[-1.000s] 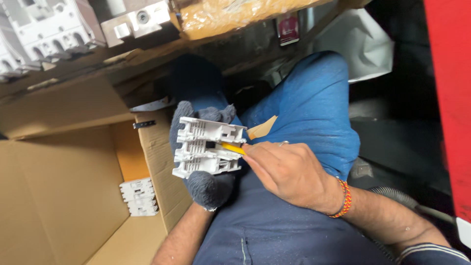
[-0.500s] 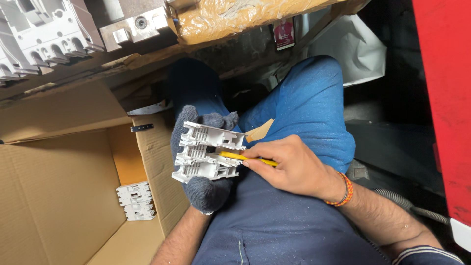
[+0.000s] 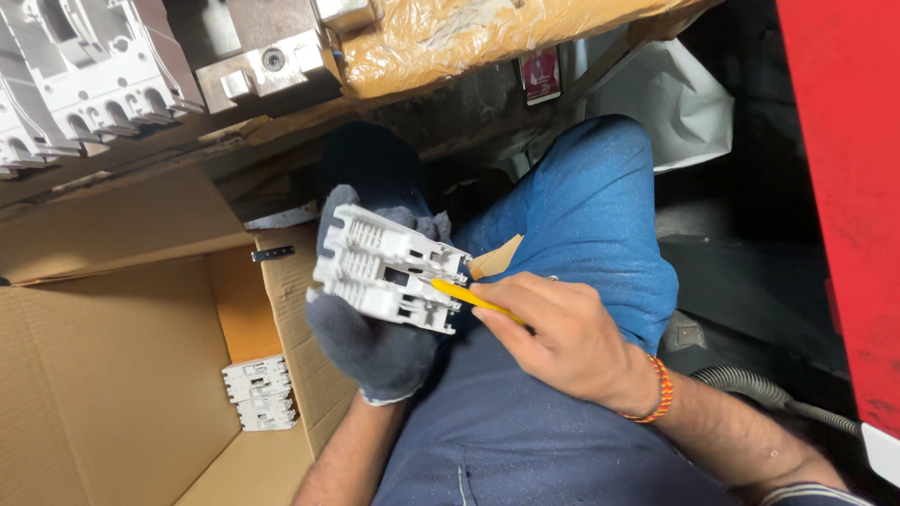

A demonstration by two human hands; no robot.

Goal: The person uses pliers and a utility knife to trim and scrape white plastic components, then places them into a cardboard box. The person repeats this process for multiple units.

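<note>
The left hand [image 3: 370, 342], in a grey glove, is closed around a white plastic breaker [image 3: 389, 269] and holds it up over the lap, tilted, with its ribbed face toward the camera. The right hand [image 3: 562, 342] is bare and pinches a thin yellow tool [image 3: 469, 298]; the tool's tip touches the breaker at the breaker's 3 o'clock edge, near a dark slot. An orange bead band [image 3: 659, 389] sits on the right wrist.

At 8 o'clock from the breaker an open cardboard box [image 3: 112, 394] stands just beside the knee, with a second white breaker [image 3: 261, 393] lying inside against its wall. At 10 o'clock a row of grey breakers [image 3: 84, 80] sits on a shelf. At 12 o'clock lies a parcel in brown tape [image 3: 469, 33]. At 2 o'clock is a white bag [image 3: 670, 103], and a red panel [image 3: 844, 187] fills the 3 o'clock side. A grey hose [image 3: 750, 384] runs at 4 o'clock
</note>
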